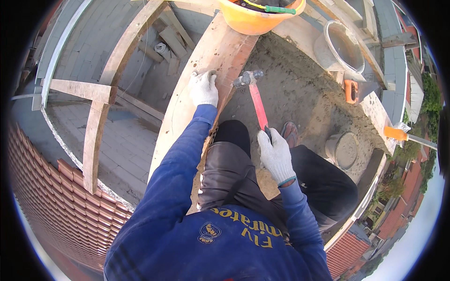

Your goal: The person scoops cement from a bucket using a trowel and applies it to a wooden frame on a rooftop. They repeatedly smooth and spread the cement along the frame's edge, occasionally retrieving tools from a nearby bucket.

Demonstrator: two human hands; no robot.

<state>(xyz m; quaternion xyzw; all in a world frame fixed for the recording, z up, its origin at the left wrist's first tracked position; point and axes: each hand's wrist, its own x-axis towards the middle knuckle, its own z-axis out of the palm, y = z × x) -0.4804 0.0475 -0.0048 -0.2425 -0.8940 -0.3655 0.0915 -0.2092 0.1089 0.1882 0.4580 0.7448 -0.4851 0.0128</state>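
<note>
My left hand (203,89), in a white knit glove, rests on a long wooden plank (179,117) with its fingers curled together; what they hold, if anything, is too small to make out. My right hand (274,154), also gloved, grips the black handle end of a hammer with a red shaft (258,105). The hammer's dark metal head (248,78) is raised just right of the plank's edge, to the right of my left hand. My knees are below, over a rough cement surface (286,79).
An orange tub (243,21) stands at the plank's far end. A grey bucket (328,54), an orange-handled saw (351,91) and an orange-handled tool (395,133) lie to the right. A cement-filled pail (335,150) is low right. Timber framing (96,136) and tiled roofing (61,196) are left.
</note>
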